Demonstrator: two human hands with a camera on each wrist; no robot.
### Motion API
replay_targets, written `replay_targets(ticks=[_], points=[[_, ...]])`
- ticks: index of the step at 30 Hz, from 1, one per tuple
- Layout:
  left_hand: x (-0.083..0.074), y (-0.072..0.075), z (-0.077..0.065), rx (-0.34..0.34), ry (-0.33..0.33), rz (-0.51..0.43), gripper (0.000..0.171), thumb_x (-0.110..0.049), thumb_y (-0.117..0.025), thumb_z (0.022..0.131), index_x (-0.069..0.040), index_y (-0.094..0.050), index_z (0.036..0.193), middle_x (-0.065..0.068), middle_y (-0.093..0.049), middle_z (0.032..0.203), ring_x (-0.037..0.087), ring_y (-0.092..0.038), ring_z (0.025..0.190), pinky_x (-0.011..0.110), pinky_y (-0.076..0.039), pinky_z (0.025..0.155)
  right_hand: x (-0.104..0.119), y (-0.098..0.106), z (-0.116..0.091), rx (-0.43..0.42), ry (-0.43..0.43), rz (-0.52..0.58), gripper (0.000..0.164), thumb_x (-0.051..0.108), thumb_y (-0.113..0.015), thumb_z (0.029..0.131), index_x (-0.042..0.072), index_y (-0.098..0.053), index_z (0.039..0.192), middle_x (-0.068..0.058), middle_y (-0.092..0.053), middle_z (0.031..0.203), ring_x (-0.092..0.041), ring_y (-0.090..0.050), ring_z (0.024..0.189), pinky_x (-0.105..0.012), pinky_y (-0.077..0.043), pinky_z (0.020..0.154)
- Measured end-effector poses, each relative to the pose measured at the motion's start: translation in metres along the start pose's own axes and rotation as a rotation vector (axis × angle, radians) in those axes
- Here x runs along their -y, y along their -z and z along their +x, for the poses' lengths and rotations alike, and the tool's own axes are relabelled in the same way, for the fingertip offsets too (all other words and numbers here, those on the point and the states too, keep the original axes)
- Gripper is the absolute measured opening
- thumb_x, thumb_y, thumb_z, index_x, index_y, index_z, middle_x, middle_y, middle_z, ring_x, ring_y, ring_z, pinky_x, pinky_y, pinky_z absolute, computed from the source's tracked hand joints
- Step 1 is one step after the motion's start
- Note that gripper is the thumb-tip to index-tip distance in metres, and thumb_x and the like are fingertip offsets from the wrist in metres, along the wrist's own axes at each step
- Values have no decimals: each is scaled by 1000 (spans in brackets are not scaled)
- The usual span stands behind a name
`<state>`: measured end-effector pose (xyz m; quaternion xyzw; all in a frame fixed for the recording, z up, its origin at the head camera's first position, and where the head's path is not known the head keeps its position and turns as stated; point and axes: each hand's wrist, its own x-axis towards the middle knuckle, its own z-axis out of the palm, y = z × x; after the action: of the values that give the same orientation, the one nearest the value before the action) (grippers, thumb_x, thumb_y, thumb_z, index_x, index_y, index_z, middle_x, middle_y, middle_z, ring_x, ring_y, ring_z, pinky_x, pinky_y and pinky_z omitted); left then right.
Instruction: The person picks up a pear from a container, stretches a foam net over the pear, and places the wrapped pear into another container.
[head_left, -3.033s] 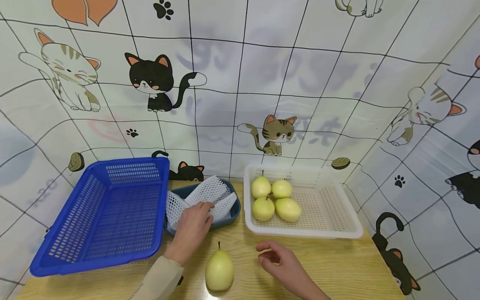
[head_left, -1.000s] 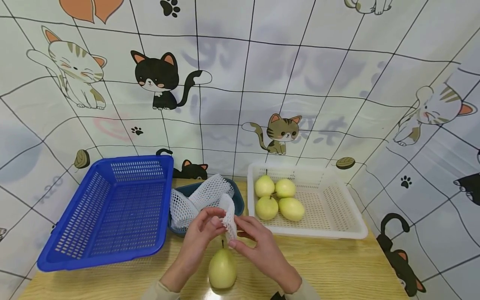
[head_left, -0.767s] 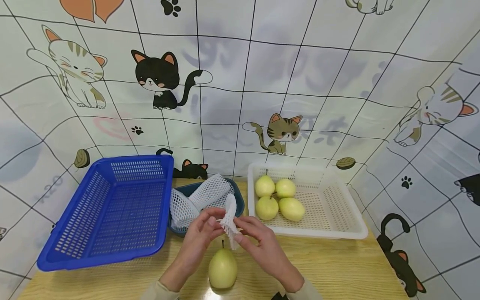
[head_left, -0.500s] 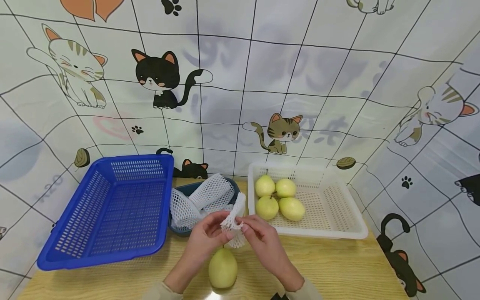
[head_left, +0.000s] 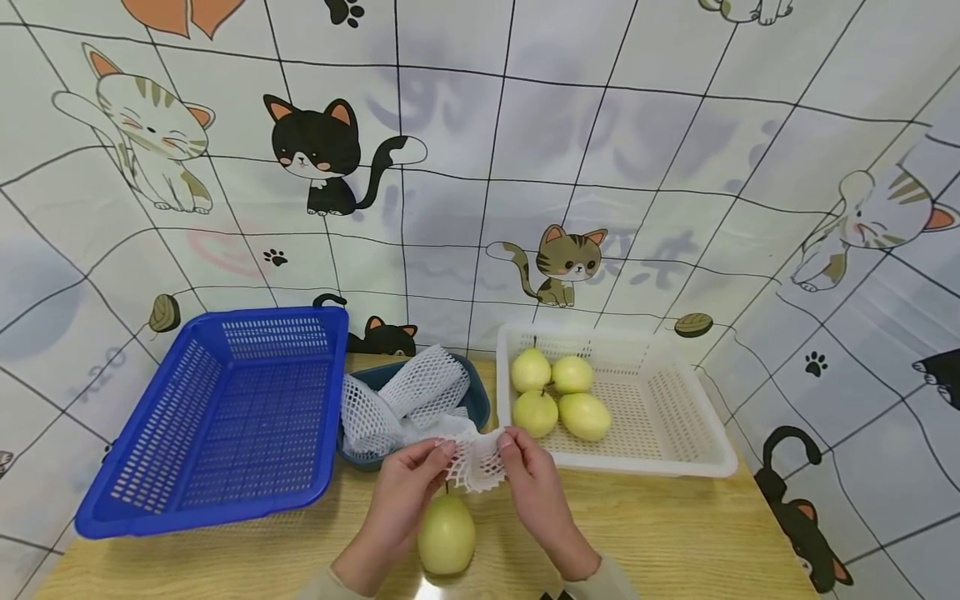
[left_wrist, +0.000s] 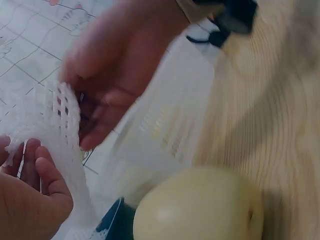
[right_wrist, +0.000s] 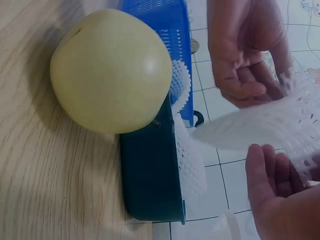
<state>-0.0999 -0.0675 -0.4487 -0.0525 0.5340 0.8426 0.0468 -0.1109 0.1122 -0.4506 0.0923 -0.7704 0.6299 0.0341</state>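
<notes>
In the head view my left hand (head_left: 401, 496) and right hand (head_left: 542, 500) each pinch one side of a white foam net sleeve (head_left: 476, 465). Its open mesh end is spread between them and faces down toward me. Just below stands a yellow-green pear (head_left: 447, 537), upright on the table with its stem up. The net is apart from the pear's body. Both wrist views show the sleeve, blurred in places, between the two hands; the pear (right_wrist: 110, 72) looks large in the right wrist view.
Behind the hands, a dark teal basket (head_left: 480, 398) holds more foam nets (head_left: 423, 383). A blue basket (head_left: 247, 417) stands at left. The white basket (head_left: 660, 458) at right contains several pears (head_left: 585, 417). A cat-patterned sheet (head_left: 450, 167) rises behind the wooden table (head_left: 675, 533).
My left hand has come from the teal basket with a foam net, and the right hand has joined it. The net's end, bunched half a second ago, is now pulled wide between both hands.
</notes>
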Motion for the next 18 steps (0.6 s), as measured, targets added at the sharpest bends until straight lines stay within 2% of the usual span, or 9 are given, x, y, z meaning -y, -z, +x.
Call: replay_targets(ticks=[3,5,9,12,15,18], points=[[-1,-1,-4,64,82,-149,13,-5,-58,104,-2,-71,104,2,-68,99,10,-65,89,24,-55,81,-3,1,0,-25,11,-7,27,19,-46,112,-3,-62,110,-4,-51,82,-10,-47,71,-22,-40,62],[-3,-1,-7,102,130,-216,14,-8,-55,107,-4,-68,107,4,-69,102,11,-67,93,26,-56,85,-5,1,1,-38,18,-14,25,18,-46,112,-2,-62,109,-3,-49,81,-9,-47,71,-22,-40,62],[-8,0,-12,162,199,-299,16,-14,-50,110,-6,-64,111,4,-70,107,13,-69,100,30,-55,94,-8,3,2,-59,-1,-29,27,20,-45,113,0,-60,102,-1,-44,78,-9,-42,66,-23,-36,59],[-9,1,-14,197,216,-337,20,-18,-46,111,-9,-64,112,2,-71,109,13,-66,104,32,-52,97,-10,5,3,-75,-30,-10,29,21,-45,113,0,-57,97,-2,-41,75,-10,-40,63,-23,-34,57],[-9,1,-13,219,211,-366,24,-22,-42,112,-11,-62,119,-1,-69,114,13,-63,109,33,-48,100,-10,7,4,-52,-98,110,30,23,-43,113,-2,-54,100,-4,-43,79,-10,-44,67,-21,-38,59],[-6,2,-10,211,165,-355,25,-23,-41,113,-11,-60,122,-2,-66,115,12,-60,110,32,-46,101,-8,8,3,-4,-202,363,29,25,-42,113,-2,-54,109,-3,-54,91,-8,-55,80,-20,-49,68]])
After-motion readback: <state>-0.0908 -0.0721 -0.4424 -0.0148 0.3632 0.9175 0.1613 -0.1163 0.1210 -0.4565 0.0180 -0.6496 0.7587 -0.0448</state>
